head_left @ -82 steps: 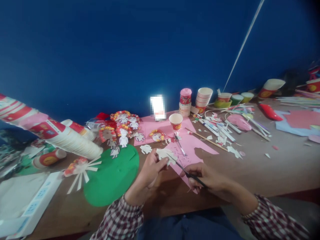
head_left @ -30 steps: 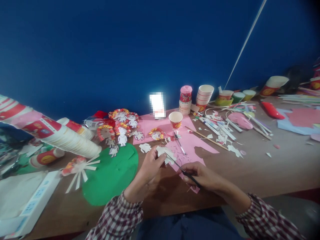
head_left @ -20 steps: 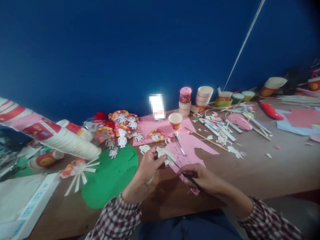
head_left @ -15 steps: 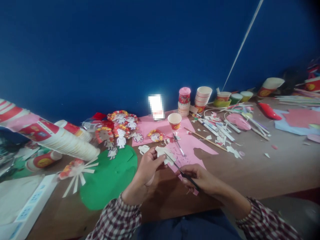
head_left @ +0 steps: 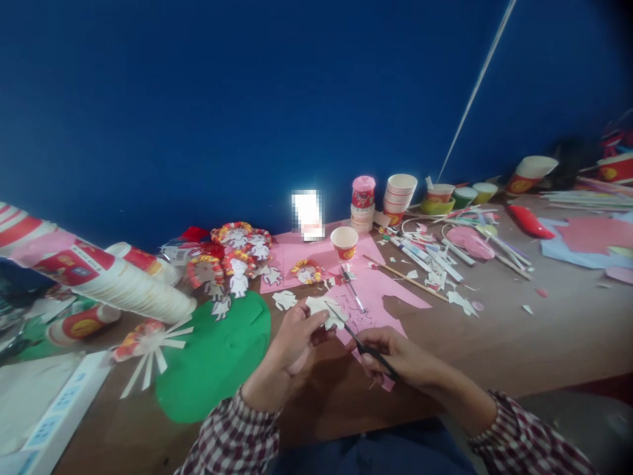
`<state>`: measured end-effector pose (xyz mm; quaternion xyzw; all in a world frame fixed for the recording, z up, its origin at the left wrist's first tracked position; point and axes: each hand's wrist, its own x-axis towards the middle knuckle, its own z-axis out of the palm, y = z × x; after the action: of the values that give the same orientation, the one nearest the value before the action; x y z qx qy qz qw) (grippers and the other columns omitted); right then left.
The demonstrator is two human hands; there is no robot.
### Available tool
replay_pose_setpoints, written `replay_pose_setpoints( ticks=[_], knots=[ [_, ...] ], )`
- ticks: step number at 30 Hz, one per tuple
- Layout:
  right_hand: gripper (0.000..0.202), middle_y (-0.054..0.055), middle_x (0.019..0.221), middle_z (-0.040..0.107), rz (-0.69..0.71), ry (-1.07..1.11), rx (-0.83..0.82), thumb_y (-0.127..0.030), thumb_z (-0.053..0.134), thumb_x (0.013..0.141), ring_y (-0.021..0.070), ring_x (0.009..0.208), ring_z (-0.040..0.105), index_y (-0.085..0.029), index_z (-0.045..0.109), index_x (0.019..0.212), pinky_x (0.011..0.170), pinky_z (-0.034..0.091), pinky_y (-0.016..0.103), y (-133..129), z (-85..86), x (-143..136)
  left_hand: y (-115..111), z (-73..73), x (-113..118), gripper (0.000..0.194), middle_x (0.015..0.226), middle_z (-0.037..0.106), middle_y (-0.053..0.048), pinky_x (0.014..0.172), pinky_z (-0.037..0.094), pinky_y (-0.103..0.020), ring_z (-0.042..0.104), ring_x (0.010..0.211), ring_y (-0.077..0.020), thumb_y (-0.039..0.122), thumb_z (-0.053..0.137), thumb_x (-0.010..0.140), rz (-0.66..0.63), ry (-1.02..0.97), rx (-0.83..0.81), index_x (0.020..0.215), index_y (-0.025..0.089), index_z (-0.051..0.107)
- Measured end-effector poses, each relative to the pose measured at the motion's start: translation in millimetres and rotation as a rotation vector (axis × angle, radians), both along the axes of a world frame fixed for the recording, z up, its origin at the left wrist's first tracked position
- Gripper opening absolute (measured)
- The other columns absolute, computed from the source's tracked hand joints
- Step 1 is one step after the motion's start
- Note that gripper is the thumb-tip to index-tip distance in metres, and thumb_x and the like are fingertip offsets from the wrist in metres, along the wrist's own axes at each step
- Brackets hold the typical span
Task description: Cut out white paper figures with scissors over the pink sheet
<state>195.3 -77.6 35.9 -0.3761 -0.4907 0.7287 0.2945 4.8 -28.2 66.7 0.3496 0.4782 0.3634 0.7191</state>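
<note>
My left hand [head_left: 299, 333] pinches a small piece of white paper [head_left: 317, 306] with an irregular cut outline. Fingers of my right hand [head_left: 388, 356] are wrapped around the dark handles of a pair of scissors [head_left: 372, 353]. The scissor blades reach up and left onto the right part of the white paper; how far apart they stand is too small to tell. Beneath the hands lies a sheet of pink paper [head_left: 368, 313] with a pen [head_left: 354, 290] on it. Another white paper cutout [head_left: 285, 301] rests on the table just beyond my left hand.
A paper cup [head_left: 345, 243] stands beyond my hands, with stacked cups [head_left: 399, 194] behind. Left are a green paper circle [head_left: 212, 369], several cutout figures [head_left: 239, 277] and a long leaning cup stack [head_left: 143, 290]. Markers [head_left: 420, 254] and scraps lie right. A blue wall [head_left: 247, 99] rises behind.
The view has shifted very slightly. Both hands stay in nearly the same place, with the paper and scissors still held; the paper is tilted a little differently.
</note>
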Motion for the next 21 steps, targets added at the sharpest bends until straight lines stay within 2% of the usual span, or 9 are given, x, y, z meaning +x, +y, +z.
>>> replay_pose_setpoints(
  ticks=[8,12,21],
  knots=[
    [0.031,-0.003,0.064,0.051,-0.034,-0.038,0.048,-0.034,0.062,0.078,0.0059,0.051,0.046,-0.013,0.059,0.101,0.046,0.041,0.017,1.3,-11.3,-4.5,-4.5,-11.2,9.1,0.026,0.081,0.063,-0.001,0.065,0.051,-0.026,0.058,0.069,-0.0106,0.026,0.070,0.067,0.166,-0.027,0.084,0.086,0.016,0.056],
    [0.030,-0.004,0.064,0.048,0.008,-0.039,0.076,-0.031,0.061,0.079,0.0052,0.051,0.043,-0.013,0.060,0.103,0.045,0.039,0.015,2.4,-14.6,-2.3,-3.9,-15.4,7.3,0.028,0.081,0.065,-0.003,0.061,0.050,-0.025,0.059,0.067,-0.0117,0.027,0.071,0.065,0.128,0.022,0.087,0.087,0.015,0.057],
    [0.031,-0.003,0.064,0.048,0.030,-0.089,0.047,-0.028,0.061,0.077,0.0064,0.052,0.042,-0.014,0.061,0.105,0.045,0.039,0.016,5.6,-7.9,1.5,0.8,-20.4,0.8,0.036,0.085,0.068,-0.007,0.055,0.048,-0.024,0.061,0.066,-0.0145,0.030,0.071,0.064,0.099,0.146,0.203,0.094,0.014,0.058]
  ],
)
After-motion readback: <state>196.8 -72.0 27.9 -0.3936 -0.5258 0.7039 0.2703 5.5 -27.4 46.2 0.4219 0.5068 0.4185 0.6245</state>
